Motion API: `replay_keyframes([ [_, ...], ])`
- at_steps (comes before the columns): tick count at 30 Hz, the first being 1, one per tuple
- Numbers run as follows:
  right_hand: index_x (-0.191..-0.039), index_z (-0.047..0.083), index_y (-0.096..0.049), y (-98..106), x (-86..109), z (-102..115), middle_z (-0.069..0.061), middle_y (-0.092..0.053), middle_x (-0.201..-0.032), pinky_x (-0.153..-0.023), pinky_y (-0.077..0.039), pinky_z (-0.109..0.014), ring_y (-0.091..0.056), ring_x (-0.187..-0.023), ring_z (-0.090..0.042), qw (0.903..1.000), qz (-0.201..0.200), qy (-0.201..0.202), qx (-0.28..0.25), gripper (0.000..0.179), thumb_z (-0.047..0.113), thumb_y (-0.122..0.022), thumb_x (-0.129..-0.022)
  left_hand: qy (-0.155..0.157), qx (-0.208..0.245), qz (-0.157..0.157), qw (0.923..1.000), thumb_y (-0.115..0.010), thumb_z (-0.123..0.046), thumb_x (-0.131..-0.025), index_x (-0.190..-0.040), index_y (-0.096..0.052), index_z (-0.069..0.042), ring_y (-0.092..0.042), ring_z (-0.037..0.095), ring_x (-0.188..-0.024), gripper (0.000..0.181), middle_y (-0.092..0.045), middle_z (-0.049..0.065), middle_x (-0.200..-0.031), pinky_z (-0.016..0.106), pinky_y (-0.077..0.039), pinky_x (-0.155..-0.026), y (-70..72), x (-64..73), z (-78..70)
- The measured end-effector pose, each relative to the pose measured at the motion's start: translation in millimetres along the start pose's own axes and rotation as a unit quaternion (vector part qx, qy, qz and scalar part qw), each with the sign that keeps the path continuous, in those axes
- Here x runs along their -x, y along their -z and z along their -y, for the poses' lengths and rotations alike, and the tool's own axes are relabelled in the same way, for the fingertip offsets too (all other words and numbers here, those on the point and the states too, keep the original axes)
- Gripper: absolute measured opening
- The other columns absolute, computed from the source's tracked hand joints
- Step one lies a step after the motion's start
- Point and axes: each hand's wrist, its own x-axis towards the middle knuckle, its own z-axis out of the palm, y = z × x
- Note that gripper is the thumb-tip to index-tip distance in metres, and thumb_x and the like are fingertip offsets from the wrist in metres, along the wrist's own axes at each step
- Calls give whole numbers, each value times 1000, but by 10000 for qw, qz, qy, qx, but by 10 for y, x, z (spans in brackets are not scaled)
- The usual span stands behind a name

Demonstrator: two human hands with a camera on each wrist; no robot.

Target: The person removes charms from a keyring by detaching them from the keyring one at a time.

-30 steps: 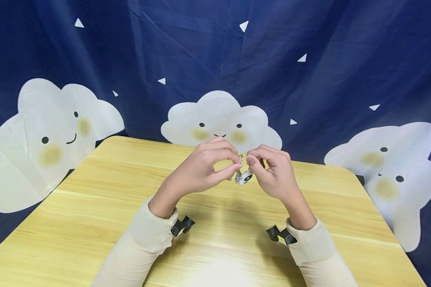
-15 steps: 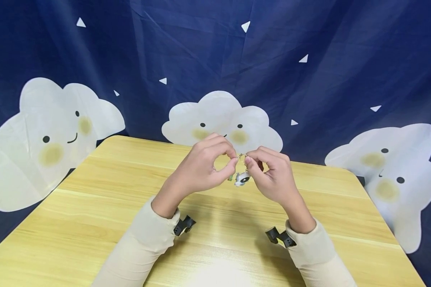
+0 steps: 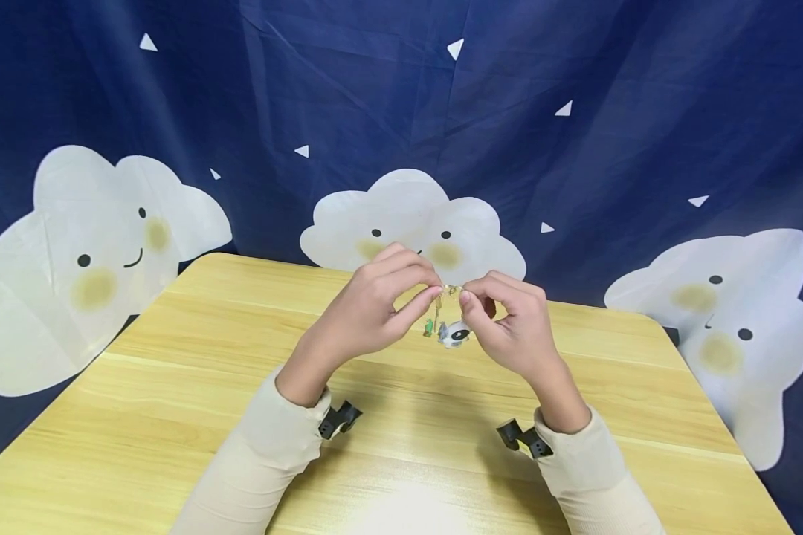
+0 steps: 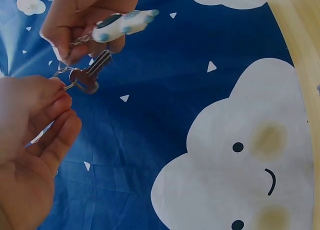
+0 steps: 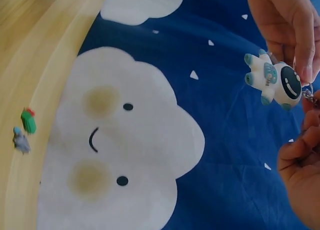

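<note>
Both hands are raised over the table around a keyring. My left hand point(image 3: 368, 305) pinches the thin metal ring point(image 4: 70, 85) between thumb and forefinger. From that ring hangs a key point(image 4: 92, 72), its toothed blade pointing away. My right hand point(image 3: 511, 319) pinches the other side, where a short chain point(image 4: 81, 40) leads to a white and teal astronaut charm point(image 5: 272, 79) with a dark visor. The charm dangles under the right fingertips in the head view. Fingers hide part of the ring.
On the wooden table point(image 3: 174, 416) lie a small green figure point(image 5: 28, 121) with a red top and a grey-blue figure point(image 5: 21, 140). A dark blue curtain point(image 3: 375, 89) with cloud faces hangs behind. Black cameras point(image 3: 340, 420) sit on both wrists.
The left fingertips have shifted slightly left and up, away from the charm. The key now hangs in sight between the hands, and the green figure shows more. The right hand has hardly moved.
</note>
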Motion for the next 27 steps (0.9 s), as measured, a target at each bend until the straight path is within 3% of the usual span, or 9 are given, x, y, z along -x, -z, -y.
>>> replay_keyframes([
  [8, -78, 8, -69, -21, -15, -16, 3, -55, -64, -54, -37, -20, -47, -57, -12, 9986, -97, 444, 258, 14, 8, -60, -88, 100, 23, -172, 9998, -68, -4, -96, -98, -73, -3, -60, 22, -98, 5, -69, 5, -96, 30, -50, -91, 7, 6, -1],
  [17, -78, 11, -66, -15, -9, 28, 5, -57, -68, -54, -36, -20, -47, -59, -9, 9988, 436, 85, -210, 15, 1, -61, -88, 310, 54, -212, 9993, -68, -6, -95, -96, -73, -4, -61, 20, -97, 5, -69, 4, -95, 31, -51, -88, 0, 8, 4],
  [27, -78, 10, -66, -1, -12, 16, 5, -55, -67, -55, -36, -19, -46, -60, -7, 9984, 540, 136, -26, 17, 5, -59, -92, 382, -227, -88, 9990, -69, -6, -97, -99, -73, -3, -61, 22, -100, 6, -69, 6, -100, 30, -50, -91, -25, 4, 20],
])
